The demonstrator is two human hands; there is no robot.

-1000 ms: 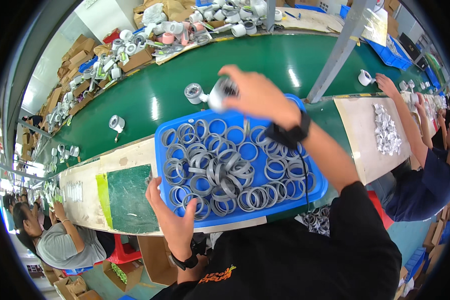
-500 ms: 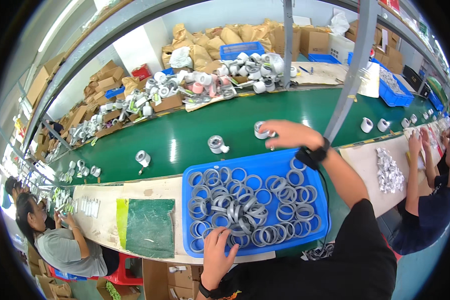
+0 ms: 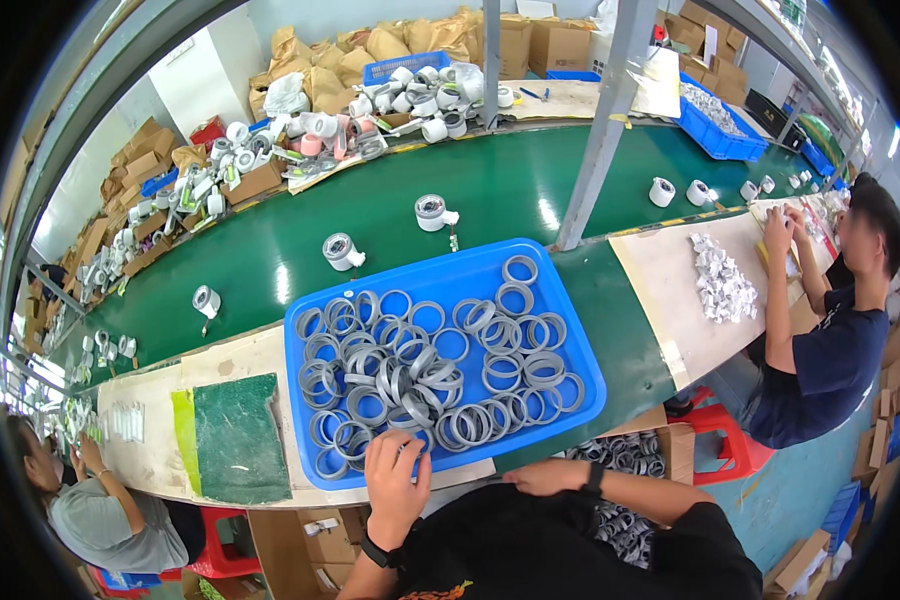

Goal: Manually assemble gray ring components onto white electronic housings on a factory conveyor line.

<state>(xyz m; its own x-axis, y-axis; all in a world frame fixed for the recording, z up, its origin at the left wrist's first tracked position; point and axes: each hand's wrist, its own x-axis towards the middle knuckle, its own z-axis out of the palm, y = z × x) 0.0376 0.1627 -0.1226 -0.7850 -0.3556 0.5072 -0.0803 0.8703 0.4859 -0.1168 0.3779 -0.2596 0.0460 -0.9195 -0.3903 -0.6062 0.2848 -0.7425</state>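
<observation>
A blue tray [image 3: 295, 400] of loose grey rings [image 3: 375, 370] lies in front of me, across the bench edge and the green belt. My left hand [image 3: 398, 485] is at the tray's near rim, its fingers bent over the edge and a little apart. Its fingertips touch or almost touch the nearest rings; I see no ring lifted. My right hand [image 3: 548, 477] is low in front of my body, just outside the near rim. Its fingers are partly hidden, and nothing can be made out in them. Beyond the tray, white round housings [image 3: 430, 212] stand on the green belt [image 3: 370, 215].
A green mat [image 3: 238, 440] lies left of the tray. One person [image 3: 120, 510] sits at the left, another [image 3: 825, 320] at the right beside a pile of small white parts [image 3: 722, 280]. A grey post [image 3: 602, 130] rises behind the tray. More rings fill a box [image 3: 625, 455] below.
My right hand has drawn back from a white housing on the belt to in front of my body. My left hand stays at the near rim. The view has swung to the right.
</observation>
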